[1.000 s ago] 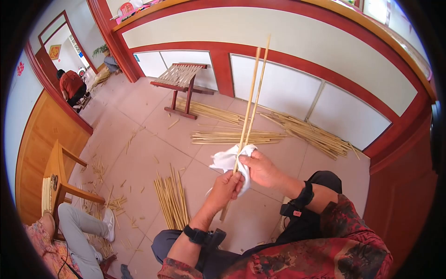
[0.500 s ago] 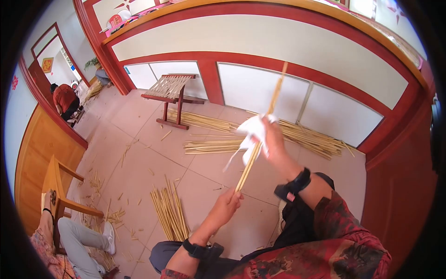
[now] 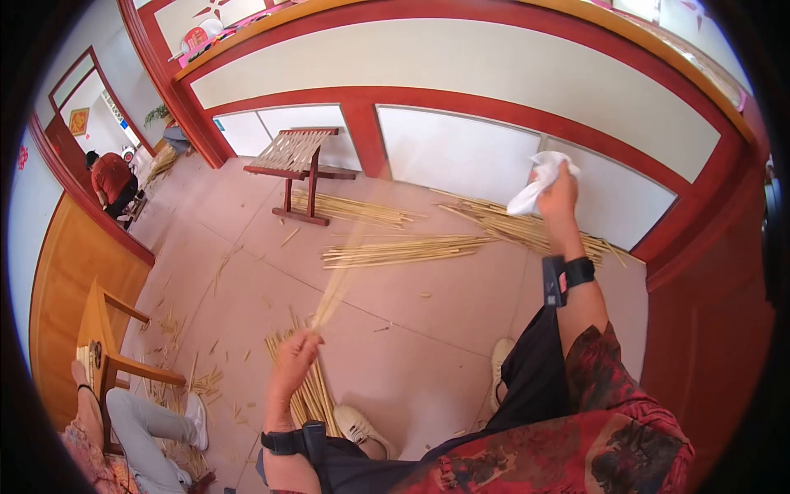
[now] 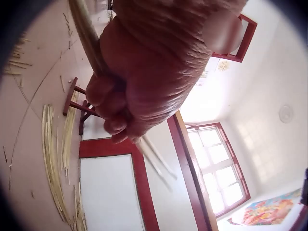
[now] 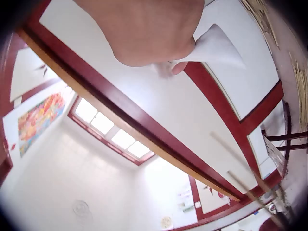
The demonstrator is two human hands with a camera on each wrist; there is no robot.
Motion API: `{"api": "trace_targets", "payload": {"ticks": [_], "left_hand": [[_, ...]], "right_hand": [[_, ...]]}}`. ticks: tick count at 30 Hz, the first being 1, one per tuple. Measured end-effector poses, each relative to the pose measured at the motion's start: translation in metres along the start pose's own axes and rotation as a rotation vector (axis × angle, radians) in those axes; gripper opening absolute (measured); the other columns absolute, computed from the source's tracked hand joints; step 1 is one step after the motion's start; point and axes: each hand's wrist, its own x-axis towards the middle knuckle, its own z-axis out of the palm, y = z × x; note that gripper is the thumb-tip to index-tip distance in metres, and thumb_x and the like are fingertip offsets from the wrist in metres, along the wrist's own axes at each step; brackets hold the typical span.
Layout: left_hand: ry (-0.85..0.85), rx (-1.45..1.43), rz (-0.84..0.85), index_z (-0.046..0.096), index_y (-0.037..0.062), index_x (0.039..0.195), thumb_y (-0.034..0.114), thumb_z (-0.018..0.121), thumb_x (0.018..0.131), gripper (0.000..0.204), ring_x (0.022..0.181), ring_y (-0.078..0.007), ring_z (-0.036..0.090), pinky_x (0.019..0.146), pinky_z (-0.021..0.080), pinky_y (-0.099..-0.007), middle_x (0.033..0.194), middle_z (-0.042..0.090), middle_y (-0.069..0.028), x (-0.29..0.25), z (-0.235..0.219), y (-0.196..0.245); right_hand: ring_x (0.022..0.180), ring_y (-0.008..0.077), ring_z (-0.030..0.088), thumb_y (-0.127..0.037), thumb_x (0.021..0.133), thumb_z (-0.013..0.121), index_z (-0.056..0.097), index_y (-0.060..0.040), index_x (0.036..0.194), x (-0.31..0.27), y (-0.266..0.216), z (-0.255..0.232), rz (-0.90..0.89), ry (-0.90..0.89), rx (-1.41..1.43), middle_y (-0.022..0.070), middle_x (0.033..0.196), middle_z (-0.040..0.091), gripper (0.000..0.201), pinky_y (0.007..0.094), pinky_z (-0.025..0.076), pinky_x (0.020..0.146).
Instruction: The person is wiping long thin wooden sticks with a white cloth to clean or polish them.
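Note:
My left hand (image 3: 295, 350) grips the lower end of two long thin bamboo sticks (image 3: 346, 255), which show as a motion blur slanting up and to the right. In the left wrist view the curled fingers (image 4: 120, 103) wrap round the sticks (image 4: 89, 36). My right hand (image 3: 558, 191) is raised far to the right near the wall and holds a crumpled white cloth (image 3: 531, 188), apart from the sticks. The right wrist view shows that cloth (image 5: 211, 48) sticking out of the fist.
A pile of short bamboo strips (image 3: 309, 387) lies on the tiled floor under my left hand. Longer bundles (image 3: 403, 249) lie further off, with more along the wall (image 3: 527, 230). A small wooden stool (image 3: 292, 156) stands behind. A wooden chair (image 3: 107, 337) and a seated person's leg (image 3: 156, 412) are at left.
My right hand slid the cloth up along the sticks and off their top, ending high at the right. My left hand swung the sticks down and to the left.

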Motion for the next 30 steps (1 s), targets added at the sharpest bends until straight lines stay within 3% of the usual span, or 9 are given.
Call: {"api": "trace_targets", "payload": {"ticks": [2, 5, 9, 13, 15, 19, 22, 27, 30], "left_hand": [[0.17, -0.389, -0.243, 0.053, 0.0047, 0.079, 0.02, 0.049, 0.083, 0.017, 0.043, -0.0035, 0.035, 0.039, 0.029, -0.0178, 0.053, 0.042, 0.0034, 0.006, -0.006, 0.021], [0.273, -0.591, -0.256, 0.053, 0.005, 0.079, 0.022, 0.048, 0.084, 0.018, 0.039, -0.0014, 0.033, 0.035, 0.026, -0.0156, 0.054, 0.043, 0.0038, 0.02, 0.018, 0.049], [0.159, -0.702, -0.111, 0.054, 0.0044, 0.083, 0.018, 0.051, 0.083, 0.014, 0.039, -0.0009, 0.032, 0.034, 0.024, -0.0154, 0.057, 0.046, 0.004, 0.031, 0.044, 0.073], [0.114, -0.647, -0.1, 0.055, 0.0049, 0.087, 0.018, 0.057, 0.08, 0.015, 0.041, -0.0008, 0.03, 0.037, 0.026, -0.0159, 0.058, 0.045, 0.0058, 0.038, 0.057, 0.082], [0.208, -0.587, -0.013, 0.056, 0.0056, 0.09, 0.017, 0.06, 0.078, 0.017, 0.047, -0.0004, 0.03, 0.041, 0.027, -0.0167, 0.059, 0.041, 0.0072, 0.041, 0.063, 0.085], [0.222, -0.49, -0.025, 0.056, 0.0057, 0.089, 0.015, 0.061, 0.077, 0.016, 0.052, -0.0013, 0.031, 0.045, 0.028, -0.0181, 0.06, 0.041, 0.0069, 0.041, 0.068, 0.09], [0.259, -0.485, 0.087, 0.055, 0.0063, 0.086, 0.015, 0.062, 0.076, 0.015, 0.049, -0.001, 0.028, 0.043, 0.023, -0.0171, 0.056, 0.035, 0.0089, 0.047, 0.079, 0.079], [0.288, -0.373, -0.029, 0.049, 0.0053, 0.073, 0.01, 0.061, 0.075, 0.013, 0.05, -0.0035, 0.03, 0.044, 0.026, -0.0192, 0.057, 0.037, 0.0054, 0.042, 0.073, 0.084], [0.415, -0.116, 0.214, 0.049, 0.0032, 0.074, 0.01, 0.06, 0.075, 0.013, 0.052, -0.0066, 0.034, 0.047, 0.031, -0.0222, 0.061, 0.041, 0.0008, 0.043, 0.073, 0.077]], "right_hand": [[0.09, 0.0244, 0.049, -0.029, 0.086, 0.042, 0.044, -0.004, 0.106, -0.032, 0.006, 0.022, 0.192, -0.054, -0.016, 0.0094, 0.1, 0.05, 0.032, 0.042, 0.042, 0.075], [0.091, 0.0233, 0.049, -0.027, 0.086, 0.043, 0.043, -0.0029, 0.108, -0.082, 0.011, 0.05, 0.478, -0.505, 0.021, 0.0093, 0.099, 0.051, 0.033, 0.0394, 0.041, 0.078], [0.09, 0.0207, 0.049, -0.02, 0.084, 0.043, 0.044, -0.0024, 0.108, -0.12, 0.041, 0.051, 0.65, -0.685, -0.075, 0.0085, 0.1, 0.051, 0.03, 0.0359, 0.04, 0.079], [0.088, 0.0159, 0.048, -0.003, 0.076, 0.042, 0.047, -0.0008, 0.105, -0.157, 0.067, 0.045, 0.549, -0.959, -0.508, 0.0062, 0.098, 0.05, 0.03, 0.0296, 0.039, 0.078], [0.088, 0.0132, 0.046, -0.002, 0.075, 0.043, 0.046, 0.0001, 0.107, -0.173, 0.083, 0.037, 0.105, -1.288, -0.909, 0.0046, 0.097, 0.048, 0.032, 0.0276, 0.038, 0.078], [0.091, 0.0145, 0.045, -0.002, 0.076, 0.042, 0.045, 0.0003, 0.106, -0.213, 0.09, 0.046, -0.036, -1.282, -1.02, 0.0065, 0.099, 0.048, 0.031, 0.0288, 0.037, 0.08], [0.101, 0.0258, 0.045, 0.005, 0.074, 0.039, 0.043, 0.0008, 0.109, -0.222, 0.082, 0.059, 0.307, -1.139, -0.806, 0.0172, 0.102, 0.048, 0.036, 0.0333, 0.035, 0.086], [0.095, 0.0304, 0.049, 0.0, 0.078, 0.042, 0.046, 0.002, 0.104, -0.203, 0.099, 0.043, -0.275, -1.228, -1.122, 0.0198, 0.1, 0.051, 0.027, 0.0374, 0.038, 0.082], [0.095, 0.0332, 0.047, -0.001, 0.078, 0.043, 0.047, 0.0028, 0.101, -0.188, 0.111, 0.034, -0.218, -1.188, -1.204, 0.0214, 0.1, 0.051, 0.024, 0.0382, 0.037, 0.083]]}}
